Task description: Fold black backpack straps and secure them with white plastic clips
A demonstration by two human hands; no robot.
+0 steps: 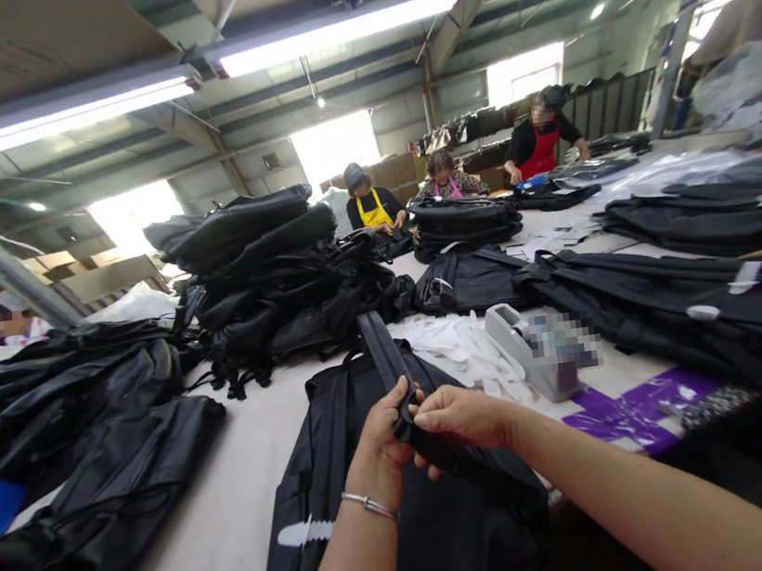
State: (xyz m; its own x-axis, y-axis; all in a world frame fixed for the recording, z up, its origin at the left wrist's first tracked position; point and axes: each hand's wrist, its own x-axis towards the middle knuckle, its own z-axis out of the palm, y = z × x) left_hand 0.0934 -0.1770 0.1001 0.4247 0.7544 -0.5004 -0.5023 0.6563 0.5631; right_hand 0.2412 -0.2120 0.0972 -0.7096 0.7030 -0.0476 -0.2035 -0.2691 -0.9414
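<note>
A black bag (350, 477) lies flat on the pale table (241, 501) right in front of me. Its black strap (384, 351) rises from the bag toward me. My left hand (383, 435), with a thin bracelet at the wrist, is closed round the strap. My right hand (461, 415) pinches the same strap just beside the left one, fingers pressed together.
Tall stacks of black bags (268, 282) stand behind, more lie at the left (70, 429) and right (692, 301). A white tape dispenser (536, 349) and white paper slips (459, 345) sit right of the bag, purple sheets (636, 411) nearer. Three aproned people work at the far end.
</note>
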